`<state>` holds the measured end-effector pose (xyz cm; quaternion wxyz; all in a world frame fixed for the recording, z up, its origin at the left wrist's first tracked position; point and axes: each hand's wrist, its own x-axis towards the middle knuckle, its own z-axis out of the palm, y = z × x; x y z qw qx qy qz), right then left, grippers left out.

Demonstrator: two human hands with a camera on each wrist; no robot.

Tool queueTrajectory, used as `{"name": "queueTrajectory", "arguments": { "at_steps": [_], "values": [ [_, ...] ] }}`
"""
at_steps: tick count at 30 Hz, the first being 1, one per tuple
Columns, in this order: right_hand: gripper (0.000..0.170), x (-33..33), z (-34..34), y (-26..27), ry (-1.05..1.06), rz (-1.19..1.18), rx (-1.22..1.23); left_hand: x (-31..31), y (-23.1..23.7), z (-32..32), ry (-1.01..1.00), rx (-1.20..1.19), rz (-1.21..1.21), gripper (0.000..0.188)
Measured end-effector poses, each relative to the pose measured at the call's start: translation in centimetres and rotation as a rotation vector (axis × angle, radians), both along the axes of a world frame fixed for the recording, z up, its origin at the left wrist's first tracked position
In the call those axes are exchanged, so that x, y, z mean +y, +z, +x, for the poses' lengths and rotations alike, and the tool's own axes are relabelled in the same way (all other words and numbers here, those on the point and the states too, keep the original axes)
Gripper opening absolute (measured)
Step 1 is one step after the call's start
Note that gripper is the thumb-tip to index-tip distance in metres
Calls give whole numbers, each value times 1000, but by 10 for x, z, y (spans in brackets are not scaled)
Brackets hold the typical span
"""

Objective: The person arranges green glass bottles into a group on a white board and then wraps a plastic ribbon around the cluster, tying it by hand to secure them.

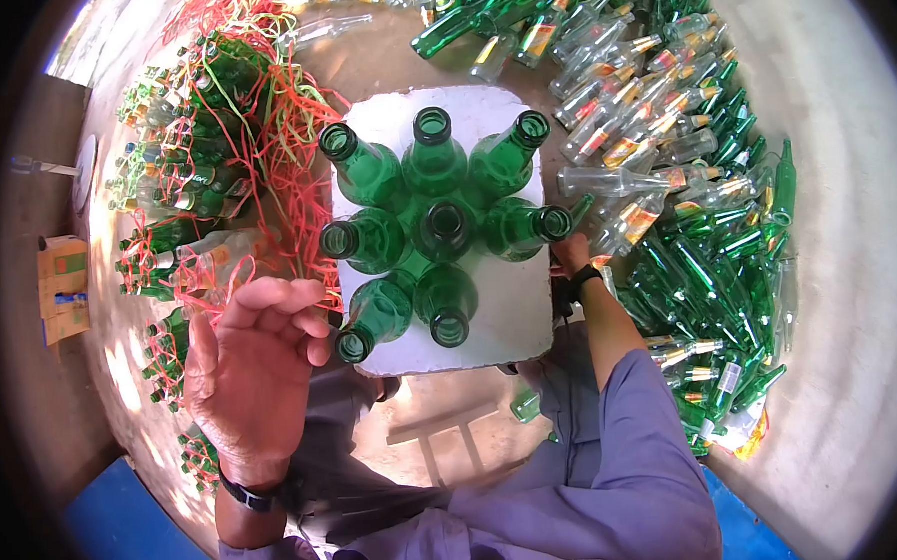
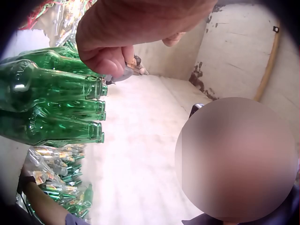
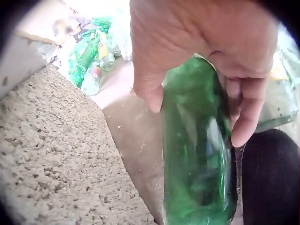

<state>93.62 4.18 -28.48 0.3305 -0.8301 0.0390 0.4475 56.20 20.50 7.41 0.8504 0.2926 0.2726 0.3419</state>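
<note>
Several green bottles (image 1: 439, 165) stand upright, close together, on a white slab (image 1: 506, 328). My left hand (image 1: 257, 373) is raised beside the slab's left edge, palm up, fingers loosely bent and holding nothing. In the left wrist view that hand (image 2: 145, 28) is close to the necks of the green bottles (image 2: 51, 84). Low at the slab's right side, my right hand (image 1: 571, 255) is partly hidden in the head view. The right wrist view shows this hand (image 3: 206, 42) gripping a green bottle (image 3: 197, 154) between thumb and fingers, beside the slab's rough side (image 3: 61, 150).
A large pile of loose clear and green bottles (image 1: 688, 260) lies to the right. On the left are bottles in netting (image 1: 199, 171) and tangled red and green strings (image 1: 287, 137). A cardboard box (image 1: 63, 287) is at the far left, and blue material (image 1: 139, 524) shows below.
</note>
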Motion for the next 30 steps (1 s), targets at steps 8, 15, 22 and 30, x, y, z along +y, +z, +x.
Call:
{"name": "queueTrajectory", "arguments": {
  "at_steps": [8, 15, 22, 30],
  "values": [
    [37, -3, -3, 54, 146, 76, -198, 0, 0, 1, -30, -12, -15, 58],
    [41, -12, -1, 110, 206, 115, -454, -1, -6, 2, -18, 9, -25, 52],
    [39, -32, 14, 130, 164, 246, -918, -1, -22, 8, -32, 162, 7, 42],
    [32, -43, -35, 250, 242, 518, -898, -3, -40, 11, 32, 333, 44, 39]
  ]
}}
